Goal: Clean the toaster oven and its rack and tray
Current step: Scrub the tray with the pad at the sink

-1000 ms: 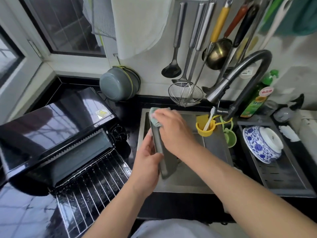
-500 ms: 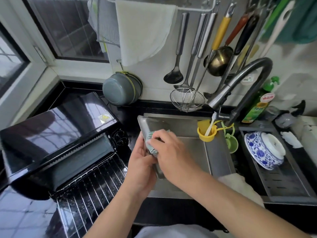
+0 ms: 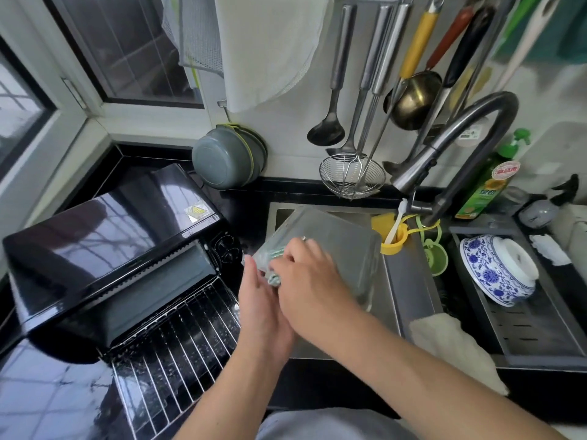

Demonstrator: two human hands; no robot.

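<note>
Kitchen sink [image 3: 413, 281] | left hand [image 3: 257, 300] grips tray [image 3: 343, 246] | right hand [image 3: 308, 281] clutches sponge [image 3: 273, 278] | best: brace tray, scrub corners

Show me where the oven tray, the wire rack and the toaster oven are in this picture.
oven tray [image 3: 343, 246]: head view, on its flat metal face above the hands.
wire rack [image 3: 178, 354]: head view, on the bars at its middle.
toaster oven [image 3: 104, 236]: head view, on its glossy black top.

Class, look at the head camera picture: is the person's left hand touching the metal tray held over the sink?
Touching. The head view shows the left hand gripping the near left edge of the tray, its thumb lying against the rim.
</note>
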